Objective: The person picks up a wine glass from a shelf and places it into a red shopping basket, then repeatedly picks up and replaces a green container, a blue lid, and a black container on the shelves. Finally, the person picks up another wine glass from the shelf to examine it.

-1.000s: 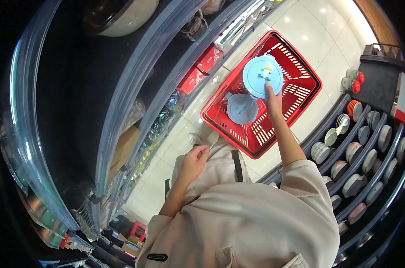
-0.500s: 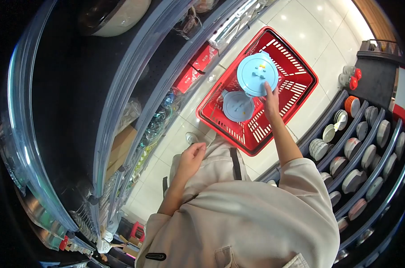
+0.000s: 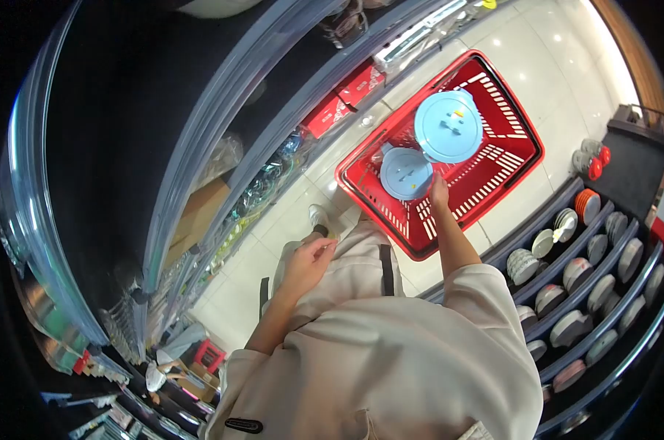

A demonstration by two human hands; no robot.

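Two round light-blue lidded containers rest in a red shopping basket (image 3: 350,176). The larger container (image 3: 449,128) is toward the far end, and the smaller container (image 3: 405,174) is nearer to me. Each has a small yellow mark on its lid. My right hand (image 3: 440,193) reaches into the basket, its thumb beside the smaller container's right edge and just below the larger one. Its other fingers are hidden. In front of my trousers hangs my left hand (image 3: 308,265), fingers loosely curled and slightly apart, with nothing visible in it.
Shelves (image 3: 193,139) with red boxes (image 3: 339,103) and wrapped glassware run along the left. On the right, racks hold stacked bowls and plates (image 3: 566,275). Two red-lidded jars (image 3: 592,158) stand by the far right corner. Another person (image 3: 156,375) is at the lower left.
My right hand has slid off the larger container's lid and moved down beside the smaller one. My left hand's fingers have loosened. The view has shifted slightly.
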